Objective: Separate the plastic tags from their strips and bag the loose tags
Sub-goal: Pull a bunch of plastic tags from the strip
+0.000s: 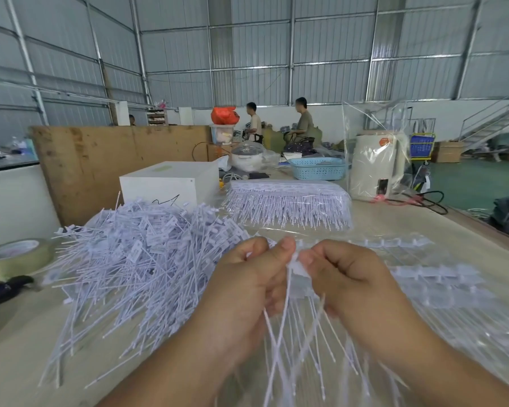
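White tag strip [299, 277] held upright; loose tags [135, 254] heaped left.

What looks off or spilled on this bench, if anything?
Nothing damaged. The loose tags lie in a sprawling heap left of the hands, some scattered toward the near table edge, none bagged. Both the left hand and right hand pinch one tag strip, as the task would expect.

Loose tags [135, 248] pale lilac-white with thin white tails, stacked strips [288, 201] the same lilac-white, worktop [18, 348] dull beige, basket [318, 168] light blue with lattice-patterned sides, box [165, 183] white, tape roll [15, 255] olive-tan, bag [224, 115] orange-red, floor [467, 183] green.
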{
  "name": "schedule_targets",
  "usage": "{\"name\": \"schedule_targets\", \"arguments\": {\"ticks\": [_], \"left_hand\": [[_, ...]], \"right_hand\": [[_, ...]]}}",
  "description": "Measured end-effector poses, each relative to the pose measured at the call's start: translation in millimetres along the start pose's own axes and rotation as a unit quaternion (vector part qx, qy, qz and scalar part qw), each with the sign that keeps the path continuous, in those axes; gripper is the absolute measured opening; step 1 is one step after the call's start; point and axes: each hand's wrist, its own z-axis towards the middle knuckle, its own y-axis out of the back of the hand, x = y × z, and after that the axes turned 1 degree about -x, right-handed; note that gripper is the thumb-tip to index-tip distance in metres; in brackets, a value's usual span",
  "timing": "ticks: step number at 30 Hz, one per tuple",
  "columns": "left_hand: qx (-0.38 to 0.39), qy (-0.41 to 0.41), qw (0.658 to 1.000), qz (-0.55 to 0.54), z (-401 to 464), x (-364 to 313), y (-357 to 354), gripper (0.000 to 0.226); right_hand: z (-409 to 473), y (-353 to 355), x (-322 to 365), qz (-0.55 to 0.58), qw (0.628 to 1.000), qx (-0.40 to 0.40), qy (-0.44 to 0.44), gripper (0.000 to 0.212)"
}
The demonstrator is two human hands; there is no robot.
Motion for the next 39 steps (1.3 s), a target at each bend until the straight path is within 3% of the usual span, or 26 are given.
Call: {"name": "schedule_targets", "arguments": {"ticks": [3, 5, 8, 13, 17, 20, 22, 24, 26, 33, 35, 37, 39], "left_hand": [[0.067, 0.049, 0.994, 0.076, -0.6, -1.3, 8.6, 0.035], [0.085, 0.050, 0.989, 0.106, -1.0, 0.5, 7.9, 0.033], [0.009, -0.005, 0.996, 0.083, -0.2, 7.6, 0.0, 0.037], [-0.111, -0.076, 0.986, 0.100, 2.2, 14.5, -10.9, 0.043], [-0.131, -0.041, 0.988, 0.073, 3.8, 8.1, -7.3, 0.046], [-0.183, 0.007, 0.982, -0.052, 14.6, -6.5, 14.7, 0.040], [-0.138, 0.005, 0.989, -0.058, 15.6, -14.1, 22.1, 0.040], [-0.036, -0.010, 0.999, 0.029, 10.2, -13.5, 14.7, 0.040], [0.048, -0.030, 0.994, 0.096, 0.7, -10.4, 3.5, 0.039], [0.122, -0.053, 0.969, 0.207, -1.5, -4.7, 12.4, 0.033], [0.182, -0.060, 0.957, 0.218, -0.2, -0.8, 13.4, 0.030], [0.248, -0.049, 0.944, 0.214, -0.6, 1.3, 15.4, 0.028], [0.250, -0.046, 0.940, 0.228, 0.6, 1.9, 16.7, 0.023]], "right_hand": [[-0.8, 20.7, 4.2, 0.069, 0.972, 0.205, -0.088, 0.029], [-1.6, 25.6, 7.2, 0.085, 0.959, 0.252, -0.100, 0.024], [-1.1, 14.2, 5.9, 0.071, 0.979, 0.160, -0.100, 0.029], [-6.6, -6.6, 8.8, 0.022, 0.999, 0.040, 0.000, 0.049], [-9.9, -15.6, 9.8, -0.038, 0.997, -0.030, 0.052, 0.032], [-8.2, -4.0, 11.0, 0.013, 0.997, -0.069, 0.039, 0.031], [-8.7, 5.5, 10.4, 0.047, 0.999, 0.012, -0.011, 0.039], [-9.1, 6.9, 7.1, 0.083, 0.986, 0.135, -0.044, 0.030], [-8.6, 7.2, 4.4, 0.104, 0.974, 0.194, -0.042, 0.026], [-4.5, 13.1, 2.9, 0.097, 0.971, 0.212, -0.052, 0.034], [-3.2, 14.5, 0.2, 0.072, 0.972, 0.213, -0.063, 0.038], [-3.4, 15.4, 1.1, 0.064, 0.968, 0.234, -0.057, 0.034], [-4.2, 14.8, 2.9, 0.062, 0.961, 0.263, -0.051, 0.025]]}}
